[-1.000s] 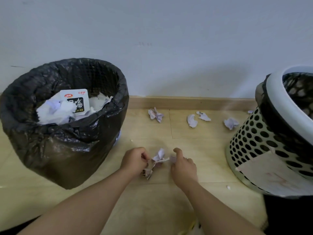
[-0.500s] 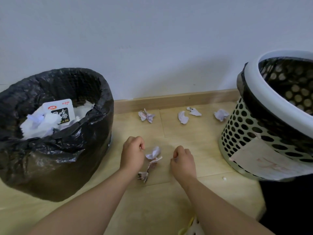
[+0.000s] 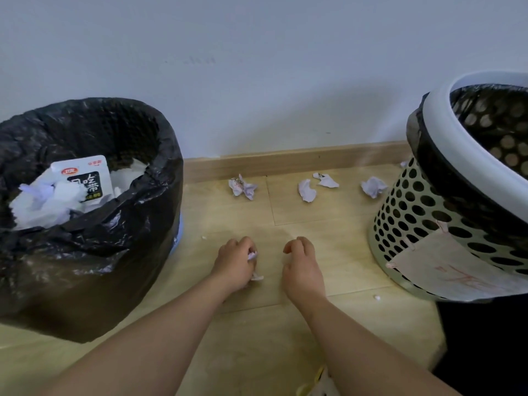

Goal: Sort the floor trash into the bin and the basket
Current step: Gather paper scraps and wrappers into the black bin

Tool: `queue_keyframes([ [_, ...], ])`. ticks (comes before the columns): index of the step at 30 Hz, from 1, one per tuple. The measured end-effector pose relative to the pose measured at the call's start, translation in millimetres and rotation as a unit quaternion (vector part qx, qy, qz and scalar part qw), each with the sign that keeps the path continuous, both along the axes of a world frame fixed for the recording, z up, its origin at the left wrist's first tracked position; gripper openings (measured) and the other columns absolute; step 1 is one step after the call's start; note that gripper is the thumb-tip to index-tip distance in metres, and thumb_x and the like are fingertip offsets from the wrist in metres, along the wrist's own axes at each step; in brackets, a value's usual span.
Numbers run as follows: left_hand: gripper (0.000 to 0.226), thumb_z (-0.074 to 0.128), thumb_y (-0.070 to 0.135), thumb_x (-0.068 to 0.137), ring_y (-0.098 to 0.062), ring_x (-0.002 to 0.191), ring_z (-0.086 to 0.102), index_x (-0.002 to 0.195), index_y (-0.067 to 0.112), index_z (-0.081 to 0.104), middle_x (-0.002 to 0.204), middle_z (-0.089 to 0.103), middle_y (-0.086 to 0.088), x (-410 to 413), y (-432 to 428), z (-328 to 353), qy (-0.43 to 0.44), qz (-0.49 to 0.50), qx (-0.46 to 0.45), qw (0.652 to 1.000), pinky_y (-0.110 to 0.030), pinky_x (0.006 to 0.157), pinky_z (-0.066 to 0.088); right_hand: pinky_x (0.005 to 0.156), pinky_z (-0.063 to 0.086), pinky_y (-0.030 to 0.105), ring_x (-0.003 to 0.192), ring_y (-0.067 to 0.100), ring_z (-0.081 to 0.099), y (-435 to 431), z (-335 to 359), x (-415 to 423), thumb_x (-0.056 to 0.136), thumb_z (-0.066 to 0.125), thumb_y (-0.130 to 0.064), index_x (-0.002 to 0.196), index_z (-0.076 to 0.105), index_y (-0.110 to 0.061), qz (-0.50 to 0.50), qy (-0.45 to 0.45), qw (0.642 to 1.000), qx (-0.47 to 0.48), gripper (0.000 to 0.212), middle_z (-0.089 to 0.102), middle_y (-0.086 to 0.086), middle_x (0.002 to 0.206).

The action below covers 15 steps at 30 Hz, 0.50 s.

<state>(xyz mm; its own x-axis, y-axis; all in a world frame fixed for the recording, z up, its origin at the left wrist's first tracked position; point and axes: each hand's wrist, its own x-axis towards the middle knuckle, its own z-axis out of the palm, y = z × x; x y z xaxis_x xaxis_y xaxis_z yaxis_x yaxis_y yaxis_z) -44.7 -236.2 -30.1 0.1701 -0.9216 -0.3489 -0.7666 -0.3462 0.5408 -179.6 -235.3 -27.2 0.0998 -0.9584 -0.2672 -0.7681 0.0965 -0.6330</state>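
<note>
My left hand (image 3: 233,262) grips a crumpled scrap of white paper (image 3: 253,255) just above the wooden floor, and bits of it stick out past my fingers. My right hand (image 3: 303,265) hovers beside it, fingers loosely curled, with nothing visible in it. The bin (image 3: 94,252), lined with a black bag, stands at the left and holds white paper and a snack packet (image 3: 85,178). At the right stands the perforated white basket (image 3: 411,212) with a black liner. Several crumpled papers lie along the skirting: one (image 3: 243,187), two close together (image 3: 307,190), another (image 3: 373,187) by the basket.
The wall and wooden skirting board (image 3: 285,162) close off the far side. A paper label (image 3: 445,270) hangs on the basket's front. Tiny white crumbs (image 3: 377,297) dot the floor. A dark shape (image 3: 485,352) fills the bottom right corner.
My left hand has gathered the loose scrap that lay between both hands into its grip. My right hand has let go of the scrap and drawn slightly away. The view shifted a little.
</note>
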Motion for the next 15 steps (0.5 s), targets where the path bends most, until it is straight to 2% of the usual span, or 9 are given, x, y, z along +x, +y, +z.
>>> queue_keyframes([
  [3,0.011,0.039,0.005,0.089,-0.03,0.086,0.054,0.09,0.01,0.048,0.099,0.052,-0.013,1.0,-5.5,3.7,0.075,0.099,-0.015,0.992,-0.028,0.064,0.042,0.078,0.039,0.029,0.103,0.029,0.052,-4.1,2.3,0.1,0.088,0.036,0.002,0.115,0.047,-0.009,-0.017,-0.015,1.0,0.018,0.031,0.046,0.008,0.126],
  [5,0.017,0.037,0.001,0.088,-0.025,0.079,0.048,0.079,0.014,0.042,0.098,0.048,-0.01,1.3,-9.5,4.2,0.085,0.164,-0.051,0.981,-0.026,0.064,0.036,0.076,0.038,0.03,0.1,0.032,0.052,-7.1,4.7,0.5,0.089,0.036,-0.001,0.113,0.045,-0.007,-0.041,-0.02,0.999,0.024,0.027,0.045,0.011,0.118],
  [7,0.026,0.037,0.0,0.088,-0.024,0.073,0.046,0.072,0.02,0.037,0.101,0.044,-0.011,1.3,-10.7,6.1,0.087,0.191,-0.084,0.974,-0.028,0.065,0.036,0.077,0.037,0.031,0.099,0.033,0.051,-12.0,6.3,1.3,0.089,0.039,-0.005,0.11,0.043,-0.008,-0.049,-0.016,0.998,0.035,0.022,0.042,0.01,0.112],
  [10,0.014,0.036,0.0,0.091,-0.016,0.062,0.038,0.086,0.013,0.039,0.101,0.034,-0.005,4.5,-19.9,11.5,0.043,0.198,-0.088,0.975,-0.028,0.067,0.033,0.072,0.035,0.029,0.088,0.028,0.047,-30.4,7.9,-3.6,0.088,0.045,-0.008,0.096,0.038,-0.014,-0.071,-0.036,0.996,0.035,0.012,0.042,0.004,0.098],
  [13,0.015,0.034,-0.001,0.092,-0.021,0.069,0.041,0.094,0.013,0.039,0.103,0.033,-0.005,10.5,-35.8,17.5,-0.03,0.147,-0.077,0.986,-0.029,0.067,0.034,0.067,0.04,0.033,0.079,0.026,0.047,-57.5,7.9,-13.7,0.087,0.041,-0.001,0.089,0.041,-0.013,-0.131,-0.079,0.988,0.031,0.012,0.045,0.001,0.077],
  [15,0.023,0.035,-0.003,0.09,-0.027,0.076,0.048,0.105,0.013,0.042,0.111,0.036,-0.007,10.4,-43.6,18.2,-0.108,0.062,-0.067,0.99,-0.031,0.065,0.036,0.071,0.043,0.036,0.085,0.029,0.05,-74.2,8.0,-18.7,0.089,0.037,0.0,0.094,0.043,-0.014,-0.154,-0.078,0.985,0.018,0.016,0.048,0.005,0.087],
])
